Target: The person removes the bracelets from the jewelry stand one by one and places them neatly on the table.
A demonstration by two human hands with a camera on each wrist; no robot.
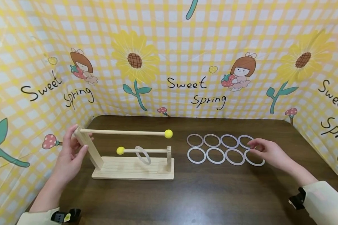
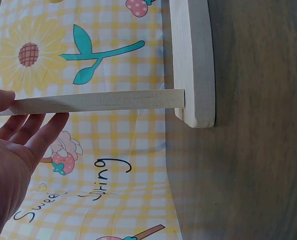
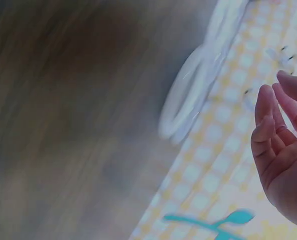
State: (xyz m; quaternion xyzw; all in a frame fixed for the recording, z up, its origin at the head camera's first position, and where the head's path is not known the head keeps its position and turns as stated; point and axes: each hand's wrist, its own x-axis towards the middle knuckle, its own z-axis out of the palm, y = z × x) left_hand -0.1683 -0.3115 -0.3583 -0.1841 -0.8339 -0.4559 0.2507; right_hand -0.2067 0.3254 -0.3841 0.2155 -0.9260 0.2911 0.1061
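Eight rings [image 1: 224,149] lie in two rows on the table [image 1: 214,200]; your right hand [image 1: 267,152] hovers over the rightmost pair, fingers loosely spread, holding nothing. Your left hand [image 1: 70,156] steadies the tall post [image 1: 88,149] of the wooden stand [image 1: 135,168], fingers straight.

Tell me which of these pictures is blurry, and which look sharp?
Right wrist view: smeared by motion blur, the white plastic rings streaked, only the right hand fairly clear. Head view: sharp, evenly lit, edges bowed. Left wrist view: crisp on the pale wooden post.
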